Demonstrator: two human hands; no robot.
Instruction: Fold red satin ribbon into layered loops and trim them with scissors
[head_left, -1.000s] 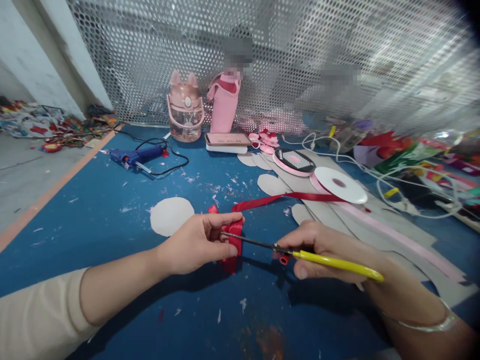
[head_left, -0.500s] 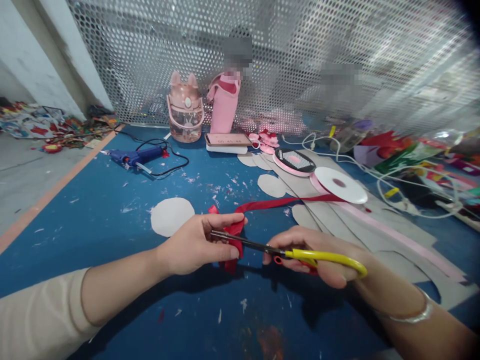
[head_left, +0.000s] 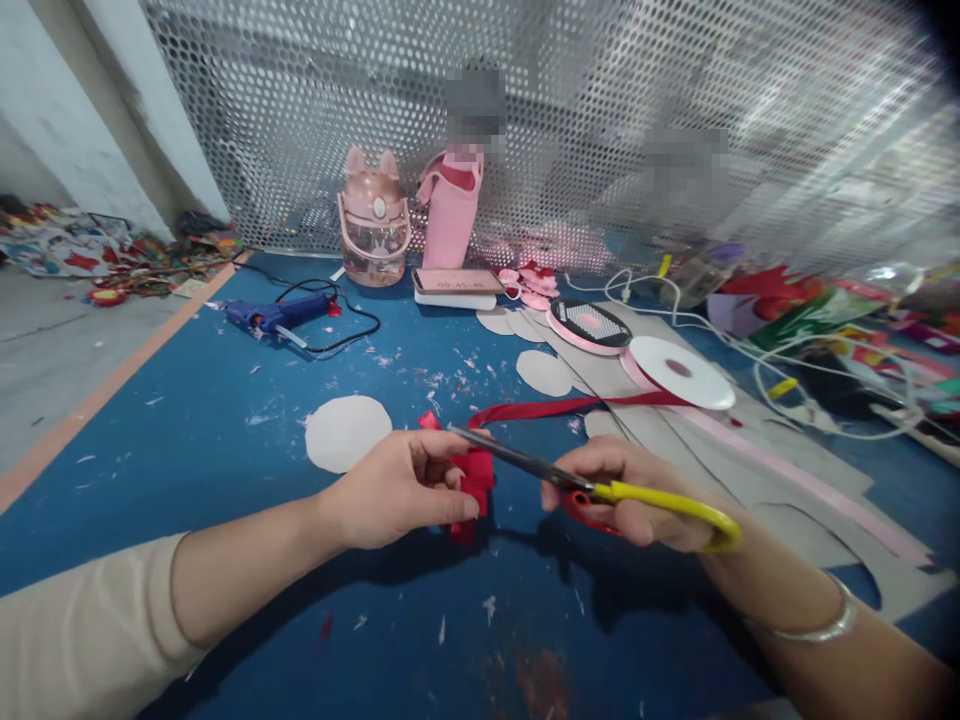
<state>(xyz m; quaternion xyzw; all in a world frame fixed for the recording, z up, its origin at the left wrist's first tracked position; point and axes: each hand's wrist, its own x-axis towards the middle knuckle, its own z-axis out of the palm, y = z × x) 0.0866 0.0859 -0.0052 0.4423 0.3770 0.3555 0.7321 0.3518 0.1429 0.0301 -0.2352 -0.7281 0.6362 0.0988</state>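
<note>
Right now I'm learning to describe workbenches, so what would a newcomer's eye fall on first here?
Probably the yellow-handled scissors in the right hand, front and centre, their blades pointing toward the left hand. Next comes the bright red ribbon bunched in the left hand, vivid against the blue table. At the back, the pink bottle with ears stands before the perforated metal screen.

The phone screen (head_left: 459,285) reads 00:45:46 — its last digit blurry.
</note>
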